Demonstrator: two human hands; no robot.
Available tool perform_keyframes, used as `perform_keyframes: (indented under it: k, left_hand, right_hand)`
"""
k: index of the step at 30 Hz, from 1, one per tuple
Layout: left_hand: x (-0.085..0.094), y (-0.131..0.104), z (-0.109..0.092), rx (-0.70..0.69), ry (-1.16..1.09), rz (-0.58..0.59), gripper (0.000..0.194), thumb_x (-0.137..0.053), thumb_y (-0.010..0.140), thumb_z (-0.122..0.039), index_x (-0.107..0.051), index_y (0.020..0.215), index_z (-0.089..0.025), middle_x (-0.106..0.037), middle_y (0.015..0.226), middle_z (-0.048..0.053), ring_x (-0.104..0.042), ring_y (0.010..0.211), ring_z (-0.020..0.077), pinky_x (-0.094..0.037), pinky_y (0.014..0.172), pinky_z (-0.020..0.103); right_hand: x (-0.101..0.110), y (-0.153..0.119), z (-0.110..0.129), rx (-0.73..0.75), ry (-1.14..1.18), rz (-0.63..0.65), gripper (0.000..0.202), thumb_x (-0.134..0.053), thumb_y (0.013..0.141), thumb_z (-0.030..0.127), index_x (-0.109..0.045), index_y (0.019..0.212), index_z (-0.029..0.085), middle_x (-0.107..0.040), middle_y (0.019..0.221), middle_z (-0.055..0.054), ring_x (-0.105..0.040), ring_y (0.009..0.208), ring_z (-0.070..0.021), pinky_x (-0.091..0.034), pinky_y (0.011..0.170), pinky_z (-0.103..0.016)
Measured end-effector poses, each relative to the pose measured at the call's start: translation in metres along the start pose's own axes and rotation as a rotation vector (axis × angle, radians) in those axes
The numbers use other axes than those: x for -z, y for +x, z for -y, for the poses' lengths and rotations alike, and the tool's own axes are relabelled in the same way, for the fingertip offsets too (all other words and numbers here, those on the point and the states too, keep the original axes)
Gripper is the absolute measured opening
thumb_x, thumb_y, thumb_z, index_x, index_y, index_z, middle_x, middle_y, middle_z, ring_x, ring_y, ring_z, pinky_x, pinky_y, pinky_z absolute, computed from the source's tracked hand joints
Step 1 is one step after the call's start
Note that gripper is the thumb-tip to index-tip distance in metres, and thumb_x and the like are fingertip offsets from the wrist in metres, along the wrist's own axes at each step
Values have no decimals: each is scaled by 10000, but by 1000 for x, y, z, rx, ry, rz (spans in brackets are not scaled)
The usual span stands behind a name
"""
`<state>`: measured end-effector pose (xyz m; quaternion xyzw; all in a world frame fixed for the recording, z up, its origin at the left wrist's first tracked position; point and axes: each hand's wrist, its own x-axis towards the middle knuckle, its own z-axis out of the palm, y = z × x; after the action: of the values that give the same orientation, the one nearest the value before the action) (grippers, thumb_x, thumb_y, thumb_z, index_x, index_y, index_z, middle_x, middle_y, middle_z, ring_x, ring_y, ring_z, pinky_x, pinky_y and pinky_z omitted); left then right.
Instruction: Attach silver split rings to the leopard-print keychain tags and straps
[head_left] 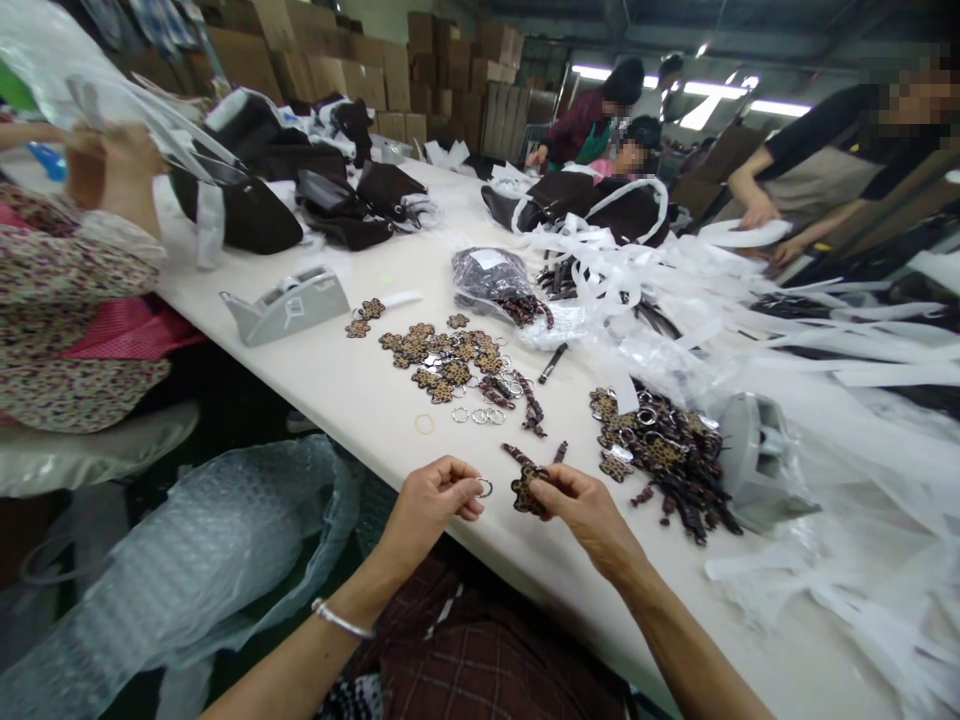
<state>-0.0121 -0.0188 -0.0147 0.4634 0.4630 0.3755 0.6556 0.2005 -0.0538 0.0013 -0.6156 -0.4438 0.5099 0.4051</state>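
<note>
Between thumb and fingers, my left hand (pixel 442 492) pinches a metal split ring (pixel 485 487) above the table's near edge. Just to its right, my right hand (pixel 574 497) grips a brown-and-tan flower-shaped charm (pixel 525 492), with dark patterned strap ends showing behind it. The ring and the charm are apart. Beyond my hands lies a loose pile of similar flower charms (pixel 442 355). Several loose split rings (pixel 487 416) and dark twisted straps (pixel 531 408) lie beside that pile. Right of my right hand is a heap of charms joined to straps (pixel 667 450).
Grey tape dispensers stand at left (pixel 296 305) and right (pixel 754 455). A plastic bag of dark parts (pixel 491 280) lies mid-table. White strips (pixel 810 340) cover the right side. Dark bags (pixel 247 210) sit farther back. Co-workers are at left, back and right; bubble wrap (pixel 217 530) hangs below.
</note>
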Motion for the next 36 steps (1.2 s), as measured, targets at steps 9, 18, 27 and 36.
perform_keyframes:
  k: [9,18,27,36]
  left_hand:
    - [0,-1,0,155,-170,54,267,-799,711,-324,-690,813,-103,-745,801,86,-705,700,162,-561,706,270]
    - [0,2,12,46,20,117,180,-740,763,-286,-711,863,-138,-725,785,45,-706,770,183,-525,723,266]
    - [1,-3,3,222,-220,157,259,-841,667,-290,-736,806,-99,-749,821,91,-707,798,192,-533,764,278]
    - [2,-7,-2,327,-404,283,276,-857,660,-261,-743,835,-81,-763,894,120,-716,835,182,-557,785,255]
  right_hand:
    - [3,-6,-9,-52,207,25,321,-787,730,453,-658,791,165,-640,637,2,-552,552,-120,-432,525,-254]
    - [1,-9,-4,-149,374,72,362,-846,664,385,-665,906,186,-660,702,5,-567,587,-112,-417,535,-230]
    - [-3,-12,2,-140,303,65,329,-874,611,393,-685,753,163,-658,666,-8,-569,571,-128,-422,531,-259]
    - [-11,-18,11,-97,266,87,268,-860,648,358,-682,732,176,-641,647,6,-545,576,-118,-399,549,-254]
